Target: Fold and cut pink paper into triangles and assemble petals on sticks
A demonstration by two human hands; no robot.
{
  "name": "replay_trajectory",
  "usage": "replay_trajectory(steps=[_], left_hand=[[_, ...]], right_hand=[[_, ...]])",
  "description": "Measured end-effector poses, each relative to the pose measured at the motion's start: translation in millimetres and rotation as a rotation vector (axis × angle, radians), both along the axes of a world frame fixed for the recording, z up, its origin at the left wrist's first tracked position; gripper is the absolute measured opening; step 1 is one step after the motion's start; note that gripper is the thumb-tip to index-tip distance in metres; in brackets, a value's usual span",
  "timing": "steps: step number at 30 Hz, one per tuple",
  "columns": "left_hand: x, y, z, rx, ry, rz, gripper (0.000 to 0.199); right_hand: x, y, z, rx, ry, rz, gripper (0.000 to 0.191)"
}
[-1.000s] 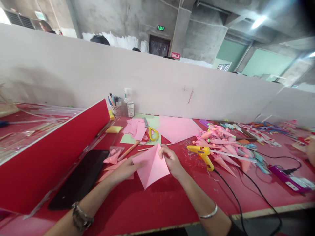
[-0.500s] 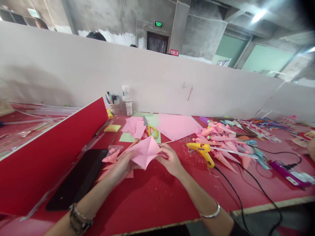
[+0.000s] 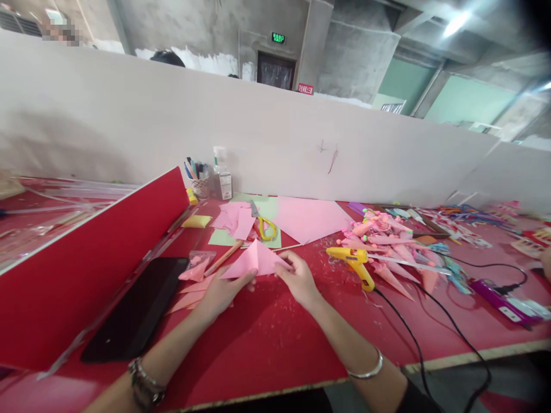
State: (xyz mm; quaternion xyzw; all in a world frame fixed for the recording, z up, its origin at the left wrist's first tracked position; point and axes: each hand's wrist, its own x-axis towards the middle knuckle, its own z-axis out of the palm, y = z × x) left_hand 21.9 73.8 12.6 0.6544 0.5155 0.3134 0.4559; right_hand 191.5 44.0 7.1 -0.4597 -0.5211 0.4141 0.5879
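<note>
A sheet of pink paper [image 3: 252, 259], folded into a wide triangle with its peak pointing away from me, is held above the red table. My left hand [image 3: 226, 289] grips its lower left side, the thumb lying on the front near the middle. At the right corner, my right hand [image 3: 297, 278] pinches the paper between thumb and fingers. Just beyond the paper lie yellow-handled scissors [image 3: 267, 229] and several pink paper pieces [image 3: 235, 219] on a green sheet [image 3: 221, 238]. Beside my left hand are a small plastic bag with pink pieces [image 3: 197, 267] and a wooden stick [image 3: 224, 257].
To the right, a yellow glue gun [image 3: 355, 263] with a cord lies by a pile of pink paper cones [image 3: 387, 235]. A purple power strip [image 3: 501, 301] sits farther right. A black tray-like object [image 3: 138, 310] lies left, along a red divider [image 3: 99, 264]. A bottle [image 3: 222, 178] stands at the back.
The pink paper has gone from partly opened, with raised folds, to a flatter triangle. My left thumb has come round onto its front, toward the middle.
</note>
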Motion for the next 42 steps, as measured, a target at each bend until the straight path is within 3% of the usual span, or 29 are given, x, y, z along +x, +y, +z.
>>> replay_trajectory(steps=[3,5,8,14,22,35,42], left_hand=[[2,1,-2.9,0.007,-0.113,0.022,0.037],[3,0,-1.9,0.013,-0.150,0.021,0.034],[5,-4,5.7,0.003,-0.133,0.003,0.030],[8,-10,18.0,0.032,-0.071,-0.019,0.028],[8,-3,2.8,0.070,-0.050,-0.003,0.037],[6,-1,-2.4,0.110,-0.159,-0.271,0.017],[3,-5,-2.0,0.193,-0.064,-0.300,0.026]], right_hand=[[-4,2,-4.1,-0.035,0.252,-0.012,0.036],[-8,2,-5.5,-0.066,0.304,0.047,0.034],[-13,0,-3.5,-0.090,0.221,0.151,0.020],[-14,-2,-0.9,-0.060,0.113,0.131,0.018],[-11,-3,-8.9,-0.094,0.041,0.090,0.014],[-8,-3,-12.0,-0.082,-0.046,0.166,0.018],[-10,-8,-8.4,-0.007,-0.126,0.252,0.017]])
